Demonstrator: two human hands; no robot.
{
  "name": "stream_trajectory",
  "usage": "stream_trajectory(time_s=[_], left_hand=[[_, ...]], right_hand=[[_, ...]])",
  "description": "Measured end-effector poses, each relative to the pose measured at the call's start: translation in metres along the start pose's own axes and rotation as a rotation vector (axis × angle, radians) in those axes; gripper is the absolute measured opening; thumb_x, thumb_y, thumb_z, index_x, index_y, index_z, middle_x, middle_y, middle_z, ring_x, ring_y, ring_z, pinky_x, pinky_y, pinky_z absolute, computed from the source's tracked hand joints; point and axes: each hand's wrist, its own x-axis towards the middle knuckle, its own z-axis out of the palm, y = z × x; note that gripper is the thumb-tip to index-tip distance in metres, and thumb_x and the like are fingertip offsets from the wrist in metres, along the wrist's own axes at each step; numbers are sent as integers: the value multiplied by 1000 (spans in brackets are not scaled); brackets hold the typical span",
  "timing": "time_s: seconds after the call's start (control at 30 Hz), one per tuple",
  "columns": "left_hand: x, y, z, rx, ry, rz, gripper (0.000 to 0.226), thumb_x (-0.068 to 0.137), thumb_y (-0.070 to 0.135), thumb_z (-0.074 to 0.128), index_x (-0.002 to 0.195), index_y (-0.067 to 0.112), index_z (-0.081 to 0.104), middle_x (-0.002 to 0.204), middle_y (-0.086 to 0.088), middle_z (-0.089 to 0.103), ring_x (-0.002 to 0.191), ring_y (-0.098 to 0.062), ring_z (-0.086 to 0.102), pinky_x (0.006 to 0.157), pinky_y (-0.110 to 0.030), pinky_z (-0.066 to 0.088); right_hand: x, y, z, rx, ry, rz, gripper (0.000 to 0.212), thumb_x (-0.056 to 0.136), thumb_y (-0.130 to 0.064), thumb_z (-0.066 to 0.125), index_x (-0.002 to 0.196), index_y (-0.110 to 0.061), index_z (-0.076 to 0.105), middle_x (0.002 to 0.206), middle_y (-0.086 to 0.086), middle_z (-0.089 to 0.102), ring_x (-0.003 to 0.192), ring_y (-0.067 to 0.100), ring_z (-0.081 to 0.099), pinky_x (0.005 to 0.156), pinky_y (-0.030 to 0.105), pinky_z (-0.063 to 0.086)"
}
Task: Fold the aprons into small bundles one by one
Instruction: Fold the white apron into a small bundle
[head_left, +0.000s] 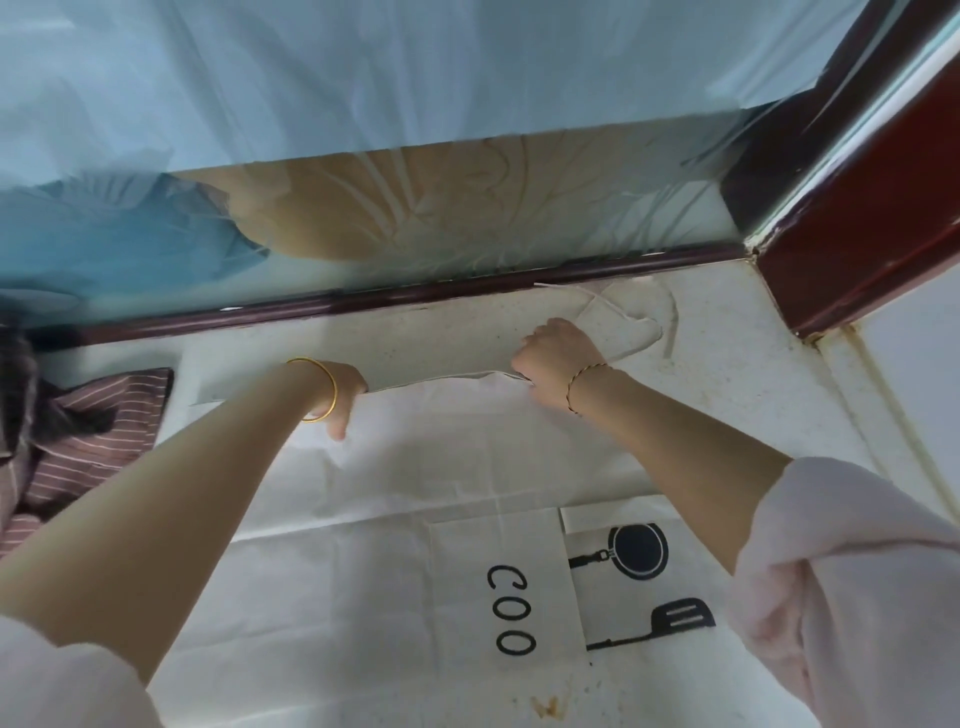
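1. A white cotton apron (467, 457) with a black printed frying pan, spatula and the letters "COO" lies spread flat on a white speckled counter (753, 374), filling the middle of the view
2. The left hand (343, 397), with a gold bangle (332, 389) on its wrist, grips the apron's far edge: the fingers are tucked out of sight beneath the cloth and the thumb lies on top
3. The right hand (553, 358), with a thin twisted bracelet (576, 384) on its wrist, is curled round the same edge further right, and the edge is raised slightly off the counter between the two hands
4. The apron's white straps (618, 309) trail loose on the counter beyond the right hand, near a dark red wooden frame (857, 234)
5. A crumpled maroon cloth with thin pale stripes (104, 421) lies at the left, just beside the apron
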Motion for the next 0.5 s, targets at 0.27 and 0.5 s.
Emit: stream_trajectory(time_s=[0.27, 0.5], left_hand=[[-27, -10, 21, 0, 306, -194, 37, 89, 3, 45, 120, 18, 57, 119, -2, 59, 110, -25, 57, 80, -31, 47], [-67, -1, 65, 73, 1023, -121, 22, 76, 1, 65, 96, 9, 64, 96, -15, 51, 81, -33, 54, 49, -32, 38]], right_hand=[[-45, -1, -11, 16, 466, 131, 32, 23, 7, 43, 47, -13, 48, 38, -2, 26, 30, 12, 16, 56, 23, 42], [-114, -25, -14, -106, 525, 222, 17, 75, -7, 62, 64, -16, 52, 51, -1, 46, 39, 16, 30, 64, 29, 37]])
